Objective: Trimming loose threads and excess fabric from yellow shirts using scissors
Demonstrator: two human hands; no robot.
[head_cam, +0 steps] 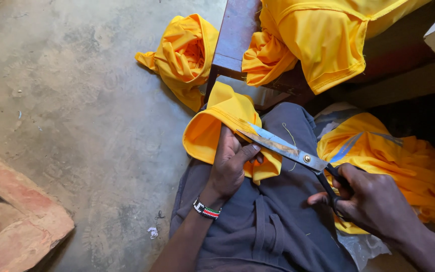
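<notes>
My left hand grips a folded piece of yellow cloth on my lap, thumb pressed near its edge. A beaded bracelet circles that wrist. My right hand holds the black handles of large metal scissors. The blades point up and left, lying across the yellow cloth just above my left thumb. I wear dark grey trousers under both hands.
A bundled yellow garment lies on the concrete floor. More yellow fabric drapes over a dark wooden stool. Another yellow garment with grey stripes sits at my right. A reddish brick slab is lower left.
</notes>
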